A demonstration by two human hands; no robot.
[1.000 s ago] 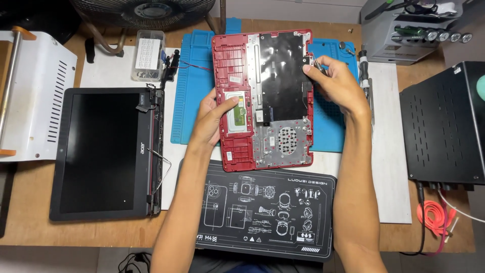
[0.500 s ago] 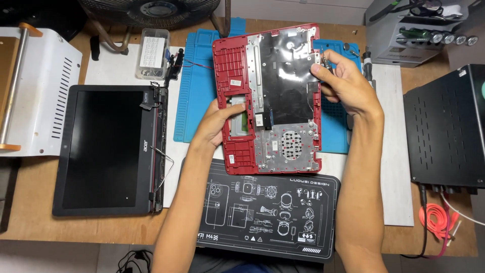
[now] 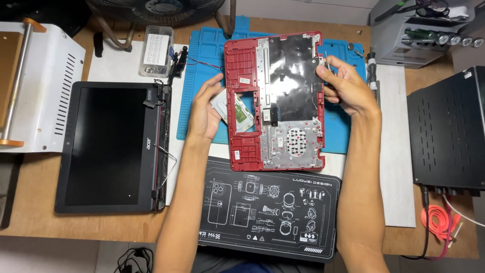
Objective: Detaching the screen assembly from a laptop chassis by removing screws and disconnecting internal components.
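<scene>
You are holding the red case (image 3: 275, 101) between both hands over the blue mat (image 3: 204, 76), its inner side facing up toward you, long axis running far to near. As it looks now, the teardown is well along: the case is already parted from the screen (image 3: 111, 146), which is lying flat at the left with its hinges and loose wires showing, and the case's inside is mostly bare, with only a black sheet, a silver plate and a touchpad cutout left. What is remaining, by my reading, is the small stuff still fixed to the case.

Your left hand (image 3: 204, 111) is cupping the case's left edge, fingers curled under it by the cutout, thumb on the far side, so it is closed on the case. Your right hand (image 3: 346, 86) is sitting at the case's right edge, fingers pinched around a thin tool (image 3: 327, 59) that pokes up toward the far side; I cannot tell whether those fingers are also pressing on the case rim.

Near you a black mat (image 3: 270, 212) with white drawings is lying just below the case. A clear parts box (image 3: 157, 50) is standing far left of the blue mat, a white machine (image 3: 45, 81) is sitting at the far left, and a black box (image 3: 447, 131) is standing at the right.
</scene>
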